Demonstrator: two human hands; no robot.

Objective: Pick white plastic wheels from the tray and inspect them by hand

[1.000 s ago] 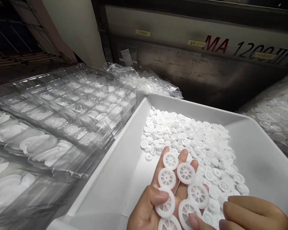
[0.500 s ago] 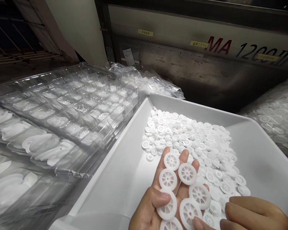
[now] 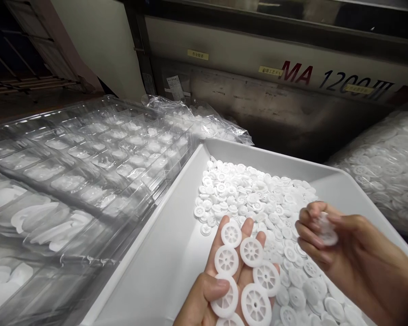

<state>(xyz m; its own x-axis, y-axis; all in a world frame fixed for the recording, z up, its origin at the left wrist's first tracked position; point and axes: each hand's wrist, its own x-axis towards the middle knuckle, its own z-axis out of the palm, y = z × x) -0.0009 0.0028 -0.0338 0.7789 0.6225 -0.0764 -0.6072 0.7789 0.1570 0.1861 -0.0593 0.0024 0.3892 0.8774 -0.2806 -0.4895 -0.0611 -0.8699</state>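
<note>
Here, the left hand (image 3: 224,280) lies spread, palm up, carrying white spoked wheels (image 3: 251,251). The right hand (image 3: 340,244) pinches one wheel (image 3: 326,231) above the white tray (image 3: 170,253).

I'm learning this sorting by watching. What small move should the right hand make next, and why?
Probably set the white wheel pinched in the right hand onto the left hand, beside the spoked wheels laid flat there, since the palm's right side shows bare space.
</note>
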